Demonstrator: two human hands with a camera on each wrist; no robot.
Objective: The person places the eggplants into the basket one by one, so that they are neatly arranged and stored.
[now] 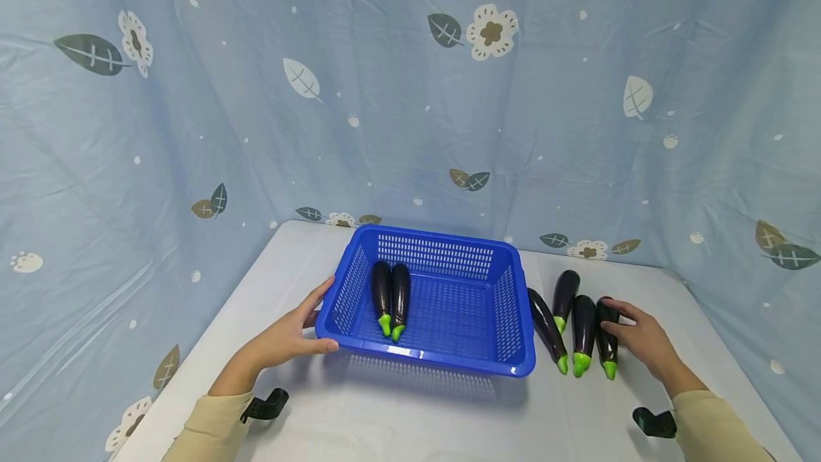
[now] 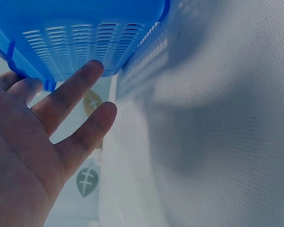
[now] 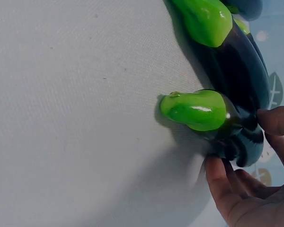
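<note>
Glossy oblong eggplant (image 1: 606, 344) in right fingers (image 3: 220, 184)

Smooth glossy eggplants (image 1: 584, 326), shiny plastic basket (image 1: 449, 358), finely textured tabletop (image 2: 236, 123).

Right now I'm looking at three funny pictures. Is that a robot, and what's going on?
No robot here, just a person's two bare hands! The big, wide picture comes from a camera worn on the person's head, looking forward and down. The two smaller ones come from cameras on the wrists, each watching one hand up close.

On the white table sits a blue plastic basket with two eggplants lying side by side in it. Four more eggplants lie to the right of the basket. The left hand touches the basket's rim at its near left corner. The right hand pinches the rightmost eggplant between its fingers.
</note>
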